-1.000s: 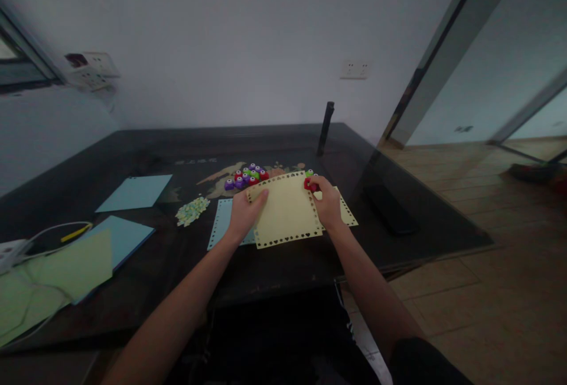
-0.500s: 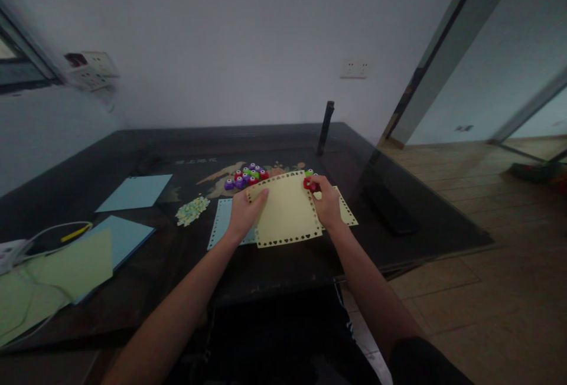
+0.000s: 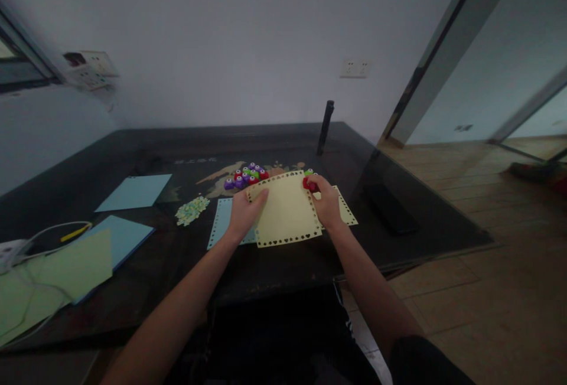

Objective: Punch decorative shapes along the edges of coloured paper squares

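A pale yellow sheet of paper (image 3: 287, 211), with small shapes punched along its edges, is held up at a tilt over the table. My left hand (image 3: 245, 212) grips its left edge, thumb on the front. My right hand (image 3: 326, 201) is closed around a small red craft punch (image 3: 310, 184) at the sheet's upper right edge. Behind the sheet lie a blue punched sheet (image 3: 220, 219) on the left and another yellow punched sheet (image 3: 348, 208) on the right, both partly covered. A cluster of purple, red and green craft punches (image 3: 246, 176) stands beyond the paper.
Left of my hands lies a heap of paper bits (image 3: 192, 211). Blue sheets (image 3: 135, 192) and yellow sheets (image 3: 84, 267) lie farther left, a white cable (image 3: 39, 234) across them. A black flat object (image 3: 390, 209) rests at right; a dark upright post (image 3: 325, 128) stands behind.
The red craft punch has turned slightly in my right hand, and the fingers sit a little differently on it. The sheet and my left hand stay practically still.
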`<state>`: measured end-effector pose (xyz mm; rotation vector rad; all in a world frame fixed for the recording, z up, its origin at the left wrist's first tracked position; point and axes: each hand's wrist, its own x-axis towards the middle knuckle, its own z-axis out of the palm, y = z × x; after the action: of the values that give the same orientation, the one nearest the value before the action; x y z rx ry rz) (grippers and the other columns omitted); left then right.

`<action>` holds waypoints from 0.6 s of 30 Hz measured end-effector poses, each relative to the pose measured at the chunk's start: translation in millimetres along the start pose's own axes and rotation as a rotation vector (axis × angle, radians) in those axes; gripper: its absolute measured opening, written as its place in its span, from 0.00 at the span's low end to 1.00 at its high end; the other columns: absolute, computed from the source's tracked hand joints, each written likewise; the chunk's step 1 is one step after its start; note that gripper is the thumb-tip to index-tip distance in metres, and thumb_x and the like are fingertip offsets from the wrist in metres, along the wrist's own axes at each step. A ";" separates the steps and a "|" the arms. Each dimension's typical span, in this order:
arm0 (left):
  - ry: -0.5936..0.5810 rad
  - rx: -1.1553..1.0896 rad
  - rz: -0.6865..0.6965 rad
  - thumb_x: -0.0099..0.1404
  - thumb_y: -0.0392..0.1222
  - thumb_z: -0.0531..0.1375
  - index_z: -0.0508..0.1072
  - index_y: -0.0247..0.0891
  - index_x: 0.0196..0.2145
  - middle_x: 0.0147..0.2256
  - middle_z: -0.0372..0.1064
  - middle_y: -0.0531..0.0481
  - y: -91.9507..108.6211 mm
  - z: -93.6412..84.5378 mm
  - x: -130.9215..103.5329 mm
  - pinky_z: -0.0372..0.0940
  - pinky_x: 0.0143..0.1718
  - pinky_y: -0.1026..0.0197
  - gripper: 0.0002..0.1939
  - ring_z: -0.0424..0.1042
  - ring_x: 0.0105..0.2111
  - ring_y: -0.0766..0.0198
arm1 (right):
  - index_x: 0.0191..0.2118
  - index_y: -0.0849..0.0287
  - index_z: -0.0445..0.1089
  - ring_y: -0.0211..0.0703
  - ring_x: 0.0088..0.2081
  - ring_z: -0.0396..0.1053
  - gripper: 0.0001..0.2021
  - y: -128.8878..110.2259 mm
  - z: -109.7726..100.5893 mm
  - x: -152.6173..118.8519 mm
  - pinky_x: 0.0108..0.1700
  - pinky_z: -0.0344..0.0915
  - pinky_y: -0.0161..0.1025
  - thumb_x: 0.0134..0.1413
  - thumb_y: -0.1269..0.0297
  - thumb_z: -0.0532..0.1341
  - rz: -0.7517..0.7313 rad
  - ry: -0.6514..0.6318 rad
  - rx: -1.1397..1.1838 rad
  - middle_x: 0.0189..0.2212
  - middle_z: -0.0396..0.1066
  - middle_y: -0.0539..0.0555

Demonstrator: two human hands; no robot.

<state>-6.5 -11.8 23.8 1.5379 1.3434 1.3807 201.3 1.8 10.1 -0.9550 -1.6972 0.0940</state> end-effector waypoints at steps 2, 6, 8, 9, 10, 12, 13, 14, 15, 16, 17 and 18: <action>-0.002 -0.001 -0.001 0.55 0.47 0.59 0.73 0.31 0.27 0.25 0.72 0.48 1.4 0.0 -0.2 0.61 0.22 0.67 0.14 0.67 0.23 0.66 | 0.36 0.56 0.65 0.40 0.34 0.67 0.10 -0.4 -0.2 -0.2 0.37 0.66 0.38 0.47 0.74 0.54 0.009 -0.003 0.002 0.36 0.70 0.53; -0.007 -0.011 -0.011 0.55 0.47 0.59 0.74 0.32 0.28 0.25 0.72 0.49 3.0 0.1 0.0 0.61 0.23 0.67 0.13 0.67 0.23 0.66 | 0.37 0.56 0.65 0.39 0.32 0.66 0.10 -0.4 -0.2 -0.5 0.37 0.66 0.38 0.47 0.74 0.55 0.040 0.011 0.010 0.35 0.70 0.52; -0.003 -0.012 -0.012 0.54 0.47 0.60 0.73 0.31 0.28 0.25 0.72 0.48 1.7 0.2 0.4 0.62 0.23 0.67 0.14 0.67 0.23 0.66 | 0.37 0.56 0.65 0.39 0.31 0.66 0.10 0.0 0.1 -0.6 0.36 0.66 0.38 0.47 0.74 0.55 0.043 0.012 0.016 0.35 0.69 0.52; -0.001 -0.012 -0.009 0.54 0.48 0.60 0.73 0.31 0.27 0.25 0.72 0.48 0.8 0.2 0.7 0.62 0.23 0.67 0.14 0.67 0.23 0.66 | 0.37 0.56 0.65 0.39 0.32 0.66 0.10 0.1 0.4 -0.6 0.36 0.65 0.38 0.47 0.74 0.55 0.039 0.012 0.018 0.35 0.69 0.52; 0.000 -0.012 -0.006 0.54 0.48 0.60 0.73 0.31 0.27 0.25 0.72 0.48 -0.2 0.2 0.8 0.62 0.23 0.67 0.14 0.67 0.23 0.66 | 0.36 0.56 0.65 0.40 0.32 0.66 0.10 0.2 0.6 -0.5 0.36 0.65 0.38 0.47 0.74 0.55 0.033 0.010 0.019 0.36 0.69 0.52; 0.001 -0.009 0.001 0.54 0.48 0.60 0.73 0.31 0.28 0.25 0.72 0.48 -1.2 0.2 1.1 0.62 0.23 0.66 0.14 0.67 0.24 0.66 | 0.36 0.56 0.65 0.40 0.33 0.66 0.09 0.4 1.0 -0.4 0.37 0.65 0.38 0.47 0.74 0.55 0.023 0.005 0.018 0.36 0.70 0.53; 0.000 -0.007 0.002 0.54 0.48 0.60 0.73 0.31 0.28 0.25 0.72 0.48 -1.2 0.2 1.1 0.62 0.23 0.67 0.14 0.68 0.24 0.66 | 0.36 0.56 0.65 0.40 0.34 0.67 0.09 0.4 1.1 -0.4 0.37 0.65 0.38 0.47 0.74 0.54 0.021 0.002 0.016 0.36 0.70 0.53; 0.000 -0.007 0.001 0.54 0.48 0.60 0.73 0.31 0.28 0.26 0.72 0.48 -0.9 0.3 1.0 0.62 0.23 0.67 0.14 0.68 0.24 0.66 | 0.36 0.56 0.65 0.41 0.34 0.67 0.09 0.5 1.3 -0.3 0.37 0.65 0.39 0.48 0.74 0.54 0.021 -0.002 0.015 0.36 0.70 0.53; 0.000 -0.007 -0.001 0.54 0.48 0.60 0.73 0.31 0.28 0.26 0.72 0.48 -0.5 0.4 0.9 0.62 0.23 0.67 0.14 0.68 0.24 0.66 | 0.36 0.56 0.66 0.41 0.34 0.67 0.10 0.6 1.4 -0.4 0.37 0.65 0.39 0.48 0.74 0.54 0.020 -0.004 0.014 0.36 0.70 0.53; -0.002 -0.011 -0.003 0.54 0.48 0.60 0.73 0.31 0.28 0.25 0.72 0.49 0.0 0.5 0.9 0.62 0.23 0.67 0.14 0.68 0.24 0.66 | 0.36 0.56 0.66 0.41 0.35 0.67 0.10 0.7 1.4 -0.4 0.37 0.65 0.39 0.48 0.74 0.54 0.016 -0.005 0.014 0.36 0.70 0.53; -0.004 -0.018 -0.005 0.55 0.47 0.60 0.74 0.31 0.28 0.25 0.72 0.49 0.3 0.7 0.9 0.61 0.23 0.67 0.14 0.68 0.23 0.66 | 0.36 0.56 0.66 0.41 0.35 0.67 0.10 1.0 1.5 -0.5 0.37 0.65 0.39 0.48 0.74 0.54 0.011 -0.003 0.013 0.36 0.70 0.53; -0.005 -0.026 -0.006 0.55 0.47 0.60 0.74 0.31 0.28 0.25 0.72 0.49 0.3 0.7 1.0 0.62 0.23 0.67 0.14 0.68 0.23 0.66 | 0.36 0.56 0.66 0.41 0.35 0.67 0.10 1.3 1.6 -0.5 0.37 0.65 0.39 0.48 0.74 0.54 0.004 -0.002 0.013 0.37 0.70 0.53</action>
<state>-5.8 -10.9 24.2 1.5179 1.3212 1.3842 200.6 3.0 8.4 -0.9491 -1.6943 0.1089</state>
